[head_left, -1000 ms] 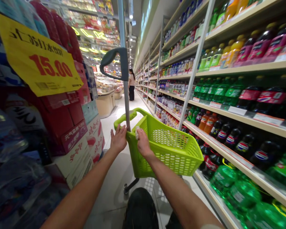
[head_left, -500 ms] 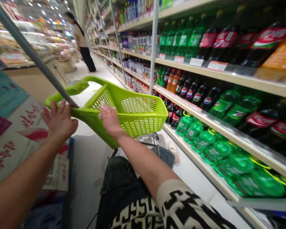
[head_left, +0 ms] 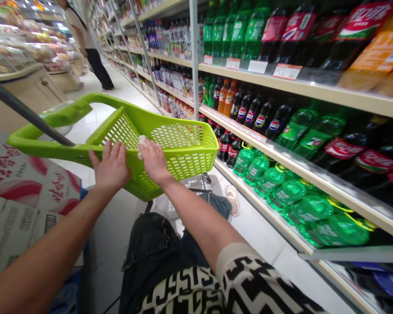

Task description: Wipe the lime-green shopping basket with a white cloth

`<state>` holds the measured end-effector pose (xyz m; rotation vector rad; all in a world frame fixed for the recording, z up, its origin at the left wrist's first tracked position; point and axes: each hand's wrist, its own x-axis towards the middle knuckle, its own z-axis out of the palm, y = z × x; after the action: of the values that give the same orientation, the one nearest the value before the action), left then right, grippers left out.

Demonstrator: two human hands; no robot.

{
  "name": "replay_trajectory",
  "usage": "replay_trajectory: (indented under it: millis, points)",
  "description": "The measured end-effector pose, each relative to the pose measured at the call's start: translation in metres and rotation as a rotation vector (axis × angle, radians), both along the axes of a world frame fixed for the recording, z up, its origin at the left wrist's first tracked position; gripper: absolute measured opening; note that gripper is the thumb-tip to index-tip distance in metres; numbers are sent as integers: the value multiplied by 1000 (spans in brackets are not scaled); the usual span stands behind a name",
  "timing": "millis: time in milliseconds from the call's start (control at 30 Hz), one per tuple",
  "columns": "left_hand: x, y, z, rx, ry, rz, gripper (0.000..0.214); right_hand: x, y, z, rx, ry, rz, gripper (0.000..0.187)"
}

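Left hand: The left hand (head_left: pixel 113 168) is lying on the near side of the basket, its fingers a bit apart and its thumb sticking out to the left. The fingertips are touching the top edge; one cannot tell if they are squeezing it.
Right hand: The right hand (head_left: pixel 153 161) is bending its fingers around a crumpled white wad (head_left: pixel 143 143) and is pressing near the same edge, just beside the left fingers. One cannot tell if the wad is paper or cloth.
Green cart basket: The lime-green cart basket (head_left: pixel 191 152) is sitting right under both hands and is stretching out to the right of the right fingers.
Handle and pole: The green handle (head_left: pixel 65 115) and the gray pole (head_left: pixel 29 113) are sticking out left of the left fingers.
Soda: Big green bottles (head_left: pixel 286 194) and Pepsi bottles (head_left: pixel 275 124) are filling shelves well to the right of the right fingers.
Boxes: White and pink boxes (head_left: pixel 36 174) are standing left of the left fingers.
Person: Someone (head_left: pixel 85 43) is standing far ahead of the fingers.
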<state>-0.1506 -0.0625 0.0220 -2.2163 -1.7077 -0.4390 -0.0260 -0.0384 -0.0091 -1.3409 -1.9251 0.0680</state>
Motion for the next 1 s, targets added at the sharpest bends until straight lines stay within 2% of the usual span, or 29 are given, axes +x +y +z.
replay_trajectory:
  millis: [233, 333, 467, 533, 633, 700, 733, 800, 933, 1000]
  points:
    - [-3, 1, -4, 32, 87, 51, 62, 42, -1, -25, 40, 19, -52, 38]
    - [2, -1, -1, 26, 95, 71, 61, 66, -2, -29, 53, 13, -78, 37]
    - [6, -2, -2, 4, 144, 132, 59, 98, 0, -32, 71, 97, -193, 38]
    - [8, -1, -4, 8, 175, 144, 61, 95, 5, -34, 107, 127, -207, 40]
    - [8, 0, -9, 11, 204, 140, 64, 73, 11, -39, 176, 76, -87, 41]
    - [7, 0, -11, 13, 203, 136, 64, 69, 12, -44, 223, 21, -23, 42]
    - [6, 0, -11, 15, 200, 135, 64, 76, 12, -47, 240, -3, -20, 43]
    - [5, -1, -11, 14, 196, 135, 63, 107, 10, -55, 256, -35, -71, 45]
    - [7, -1, -10, -3, 192, 176, 64, 186, 8, -69, 273, -14, -322, 42]
    - [8, 0, -9, -11, 200, 192, 65, 202, 6, -79, 305, 10, -384, 45]
